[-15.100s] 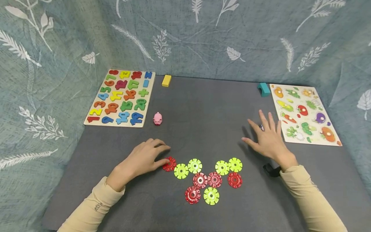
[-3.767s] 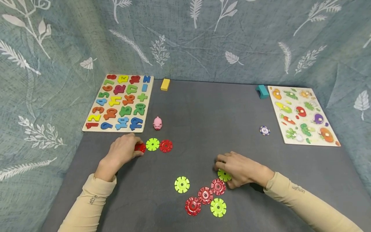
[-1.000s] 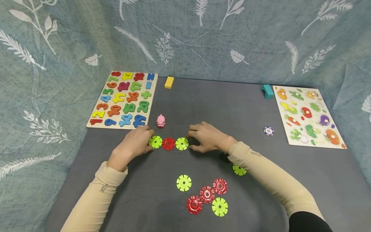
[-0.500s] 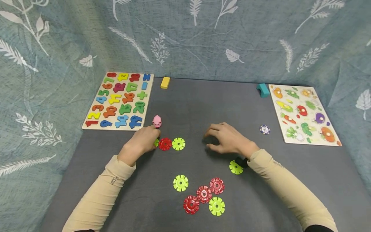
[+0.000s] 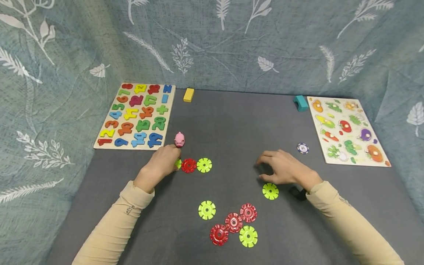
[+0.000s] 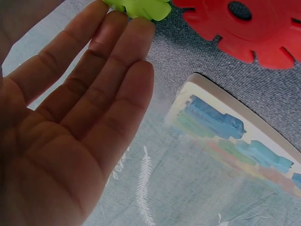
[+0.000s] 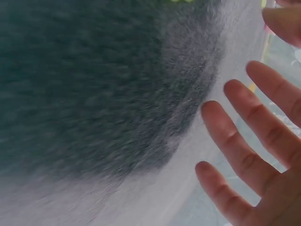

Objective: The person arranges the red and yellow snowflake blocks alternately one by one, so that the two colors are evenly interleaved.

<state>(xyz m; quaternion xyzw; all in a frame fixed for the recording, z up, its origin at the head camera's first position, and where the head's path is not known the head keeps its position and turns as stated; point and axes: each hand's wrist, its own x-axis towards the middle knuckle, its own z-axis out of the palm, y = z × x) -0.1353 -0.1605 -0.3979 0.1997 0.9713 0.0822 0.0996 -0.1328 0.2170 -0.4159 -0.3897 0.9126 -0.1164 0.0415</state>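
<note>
We saw the left hand over a green disc on the left half of the desk; in the left wrist view its fingers lay straight and close together, tips at the disc's edge, and we could not tell whether the thumb pinched it. To the right sat a red disc, then another green disc, rim to rim. The right hand hung over the desk with its fingers spread, just beyond a lone green disc. A stretch of desk ran between that row's right end and the right hand, and a narrower strip between the row and the nearer 5 discs. Room was tighter beyond the left hand, where a pink pig figure stood just beside the fingers and a number board came close. The discs looked like glossy plastic, with notched rims and round holes; the board was pale wood with bright raised shapes. Printed cloth bordered the far edge.
</note>
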